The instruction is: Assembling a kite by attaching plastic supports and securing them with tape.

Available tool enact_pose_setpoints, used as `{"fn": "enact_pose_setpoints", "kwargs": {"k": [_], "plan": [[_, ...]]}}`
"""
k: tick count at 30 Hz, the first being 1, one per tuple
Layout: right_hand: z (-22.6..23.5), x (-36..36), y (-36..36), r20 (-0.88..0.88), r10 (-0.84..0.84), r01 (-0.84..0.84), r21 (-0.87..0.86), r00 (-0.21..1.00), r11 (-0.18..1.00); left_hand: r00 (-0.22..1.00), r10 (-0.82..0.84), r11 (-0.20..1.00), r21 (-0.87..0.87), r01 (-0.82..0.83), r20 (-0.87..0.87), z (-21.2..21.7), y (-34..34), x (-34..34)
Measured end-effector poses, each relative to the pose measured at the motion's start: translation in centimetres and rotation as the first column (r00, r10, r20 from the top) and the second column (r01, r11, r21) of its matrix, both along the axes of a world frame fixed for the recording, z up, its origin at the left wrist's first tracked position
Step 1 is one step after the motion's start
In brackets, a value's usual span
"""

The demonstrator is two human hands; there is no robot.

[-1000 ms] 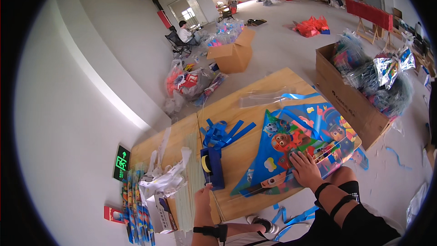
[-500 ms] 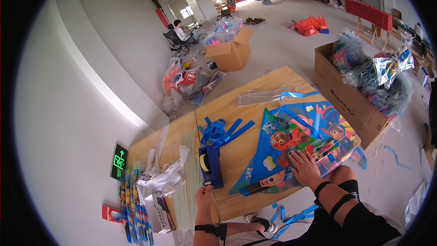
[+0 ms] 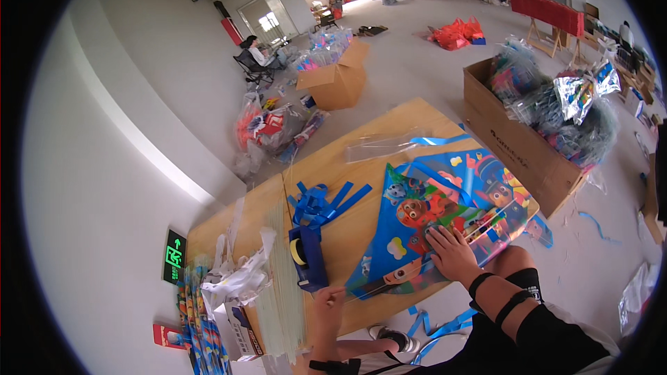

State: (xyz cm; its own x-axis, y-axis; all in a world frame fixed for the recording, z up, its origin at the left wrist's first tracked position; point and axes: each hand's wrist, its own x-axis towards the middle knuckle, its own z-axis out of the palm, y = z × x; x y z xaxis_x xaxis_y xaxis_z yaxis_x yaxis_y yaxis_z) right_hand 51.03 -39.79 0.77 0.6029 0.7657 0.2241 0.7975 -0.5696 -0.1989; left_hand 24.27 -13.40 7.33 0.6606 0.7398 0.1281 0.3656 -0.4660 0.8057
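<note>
A blue kite (image 3: 375, 257) printed with cartoon dogs lies on the wooden table (image 3: 333, 160), with thin rods along its near edge. My right hand (image 3: 451, 253) rests flat on it, fingers stretched out. My left hand (image 3: 328, 309) is beside the kite's left tip, just below a dark blue tape dispenser (image 3: 316, 271) with a yellowish roll. Its thumb and fingers are pinched together; what is between them is too small to make out. Bunched blue ribbon (image 3: 313, 212) lies behind the dispenser, and another ribbon strip (image 3: 441, 140) crosses near the kite's far edge.
Thin pale rods (image 3: 283, 271) and crumpled white plastic (image 3: 243, 274) lie on the table's left. A large carton (image 3: 514, 142) of bagged goods stands against the right side. Blue ribbon (image 3: 445, 323) trails on the floor. Another open carton (image 3: 333, 87) and seated people are farther off.
My left hand has moved off the dispenser's front end toward the kite's left tip. My right hand stays flat on the kite. The whole view has shifted slightly.
</note>
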Motion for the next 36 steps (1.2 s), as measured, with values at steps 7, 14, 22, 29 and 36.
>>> {"fn": "enact_pose_setpoints", "kwargs": {"k": [7,14,22,29,36], "plan": [[-0.3,0.3,0.5,-0.047,0.004,-0.003,0.014,0.999,1.0,0.966,-0.169,0.885,-0.402,0.235,0.193,-4.2,-7.1,7.9],[0.0,0.2,0.4,-0.04,-0.003,0.003,0.015,0.999,1.0,0.953,-0.261,0.893,-0.336,0.298,0.151,-5.7,-11.1,13.0],[-0.4,0.3,0.1,-0.062,-0.002,0.004,0.039,0.998,0.999,0.976,-0.092,0.704,-0.68,0.204,0.197,-5.9,-13.0,14.5],[-0.7,0.6,-0.1,-0.071,-0.007,0.012,0.059,0.997,0.998,0.995,0.076,0.406,-0.913,0.025,0.062,-7.0,-12.5,15.4],[-0.5,0.6,0.0,-0.078,-0.007,0.013,0.068,0.997,0.998,0.984,-0.177,0.877,-0.458,0.145,-0.029,-8.9,-11.1,17.7]]}}
